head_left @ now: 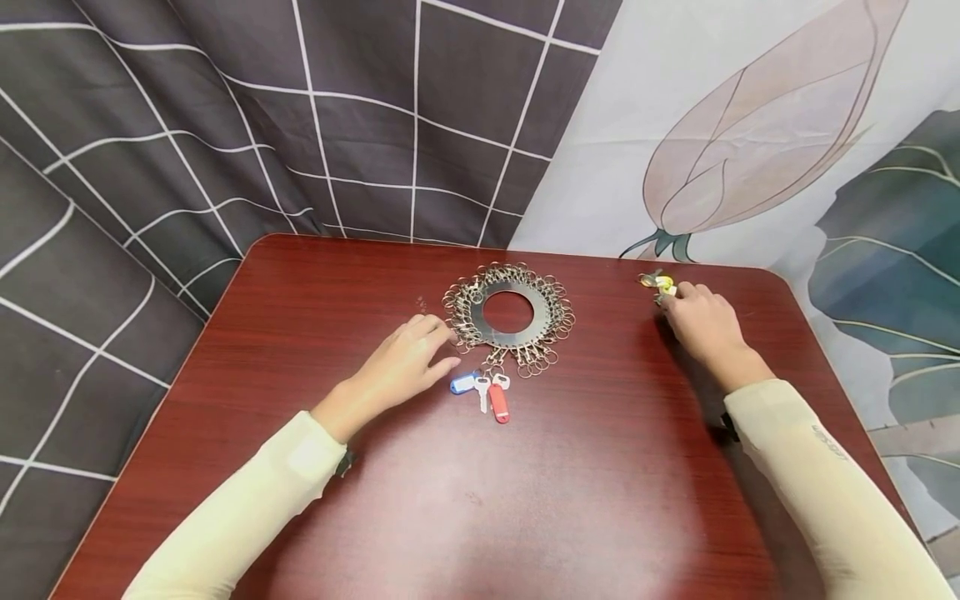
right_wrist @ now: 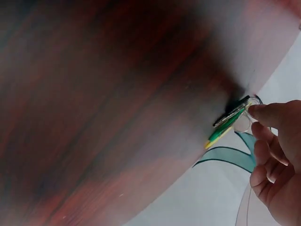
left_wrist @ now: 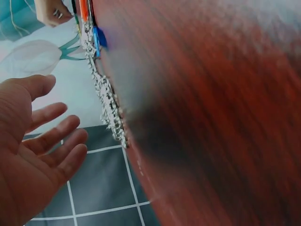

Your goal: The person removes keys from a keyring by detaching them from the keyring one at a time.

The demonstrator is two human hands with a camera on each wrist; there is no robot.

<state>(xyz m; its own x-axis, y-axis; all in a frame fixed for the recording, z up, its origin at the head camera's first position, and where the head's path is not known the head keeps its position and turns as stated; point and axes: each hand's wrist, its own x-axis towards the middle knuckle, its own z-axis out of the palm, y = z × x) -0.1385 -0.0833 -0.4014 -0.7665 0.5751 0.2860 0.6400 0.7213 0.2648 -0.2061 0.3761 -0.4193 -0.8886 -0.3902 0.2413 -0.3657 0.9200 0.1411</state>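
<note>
A flat metal ring (head_left: 510, 339) lies on the table, its edge lined with many small clasps and split rings. My left hand (head_left: 405, 358) hovers at its left side, fingers spread and relaxed, holding nothing. From the ring's front edge hang a silver key (head_left: 483, 394), a red key tag (head_left: 499, 403) and a blue key tag (head_left: 463, 383). Toward the back right, my right hand (head_left: 705, 321) pinches a small bunch of keys with a yellow tag (head_left: 664, 282). The right wrist view shows a green tag (right_wrist: 223, 128) in that bunch, with thumb and forefinger at its ring.
The dark red wooden table (head_left: 570, 500) has rounded far corners. Behind it hangs a dark checked curtain (head_left: 360, 125) on the left and a pale flower-patterned curtain (head_left: 600, 192) on the right.
</note>
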